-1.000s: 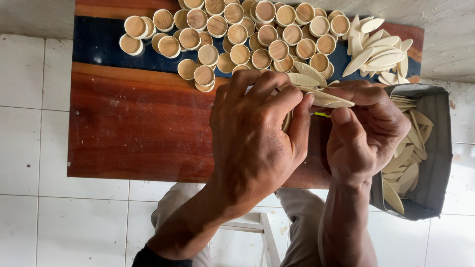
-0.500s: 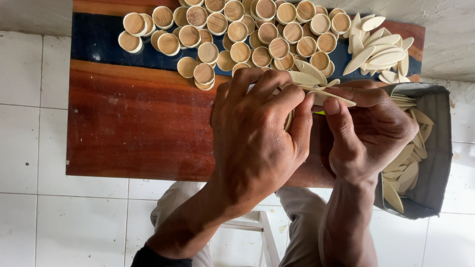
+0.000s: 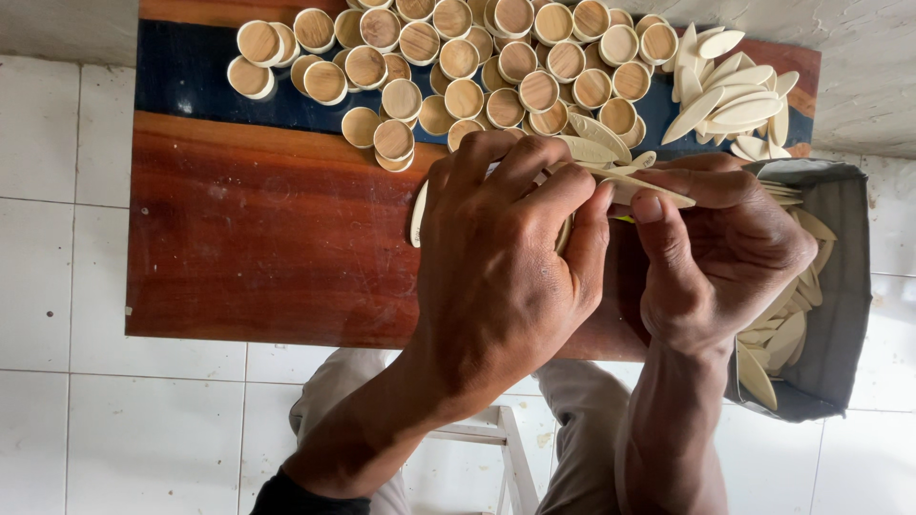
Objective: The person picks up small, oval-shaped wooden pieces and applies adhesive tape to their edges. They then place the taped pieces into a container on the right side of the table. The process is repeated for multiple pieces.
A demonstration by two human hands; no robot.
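My left hand (image 3: 501, 277) is curled over the red-brown wooden board (image 3: 258, 238), fingers closed around a bundle of pale leaf-shaped wooden pieces (image 3: 611, 162). One piece pokes out at its left side (image 3: 418, 212). My right hand (image 3: 720, 253) pinches the same bundle from the right, thumb and forefinger on a flat piece (image 3: 658, 189). What lies under the palms is hidden.
Several round wooden cups (image 3: 458, 62) are heaped along the board's far blue strip (image 3: 181, 81). A pile of leaf-shaped pieces (image 3: 735, 95) lies at the far right. A grey bag (image 3: 844, 286) with more such pieces stands right of the board. White floor tiles (image 3: 57, 286) surround it.
Both hands stay in place over the board. The fingers have shifted slightly around the bundle of leaf-shaped pieces.
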